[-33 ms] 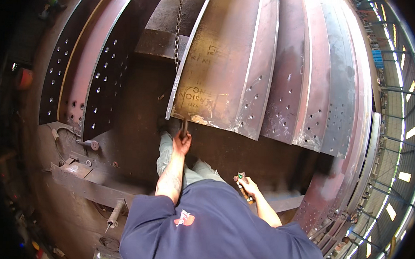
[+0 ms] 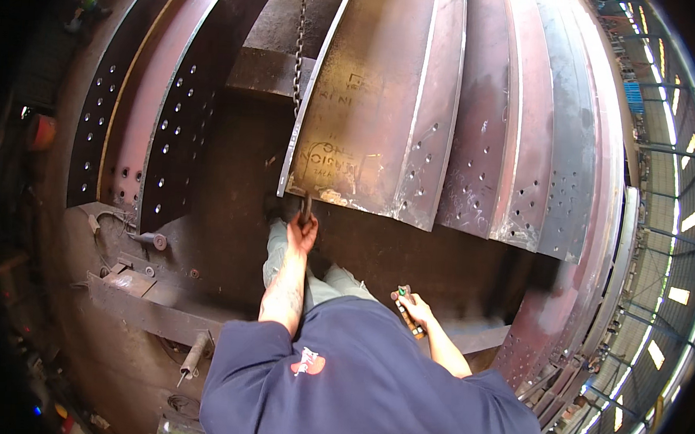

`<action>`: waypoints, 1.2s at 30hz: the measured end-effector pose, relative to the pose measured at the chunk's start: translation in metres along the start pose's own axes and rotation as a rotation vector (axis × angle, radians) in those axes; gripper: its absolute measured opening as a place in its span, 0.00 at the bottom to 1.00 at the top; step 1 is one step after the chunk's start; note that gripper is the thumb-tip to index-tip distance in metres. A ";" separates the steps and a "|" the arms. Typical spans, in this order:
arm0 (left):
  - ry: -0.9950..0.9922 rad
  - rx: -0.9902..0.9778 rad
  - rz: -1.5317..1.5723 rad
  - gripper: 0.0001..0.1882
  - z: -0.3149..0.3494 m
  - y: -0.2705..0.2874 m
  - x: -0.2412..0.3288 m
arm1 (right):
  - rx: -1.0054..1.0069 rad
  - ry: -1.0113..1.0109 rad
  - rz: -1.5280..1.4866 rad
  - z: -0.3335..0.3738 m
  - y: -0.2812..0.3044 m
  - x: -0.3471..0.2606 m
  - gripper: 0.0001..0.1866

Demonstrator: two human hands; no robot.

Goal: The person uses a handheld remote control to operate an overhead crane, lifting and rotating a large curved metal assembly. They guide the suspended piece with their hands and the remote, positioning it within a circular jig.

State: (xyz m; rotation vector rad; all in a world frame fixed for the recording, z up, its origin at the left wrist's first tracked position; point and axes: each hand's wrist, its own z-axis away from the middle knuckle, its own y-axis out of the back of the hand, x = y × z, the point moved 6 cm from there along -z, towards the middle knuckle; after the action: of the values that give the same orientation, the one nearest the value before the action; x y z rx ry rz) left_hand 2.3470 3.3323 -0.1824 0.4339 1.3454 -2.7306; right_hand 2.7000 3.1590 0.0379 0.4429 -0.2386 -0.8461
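The left hand point(image 2: 302, 235) gripped a dark metal piece point(image 2: 307, 208) at the near left corner of the steel beam point(image 2: 379, 125); the right hand point(image 2: 419, 308) clasped a yellow-and-black handheld device point(image 2: 413, 323). Had the chain point(image 2: 299, 52) jerked, the beam could have pinched fingers.

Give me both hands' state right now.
Left hand: closed, holding a dark metal piece.
Right hand: closed, holding what looks like a remote control.
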 end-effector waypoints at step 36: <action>0.313 -0.256 -1.206 0.28 0.128 -0.118 -0.101 | 0.078 1.241 -0.108 0.080 0.004 -0.252 0.32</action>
State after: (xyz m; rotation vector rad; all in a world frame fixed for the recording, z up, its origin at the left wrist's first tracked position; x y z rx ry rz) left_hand 2.3938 3.2979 0.0107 -0.0338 2.6890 -3.2718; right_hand 2.5108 3.3314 0.1033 0.9746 0.9056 -0.5382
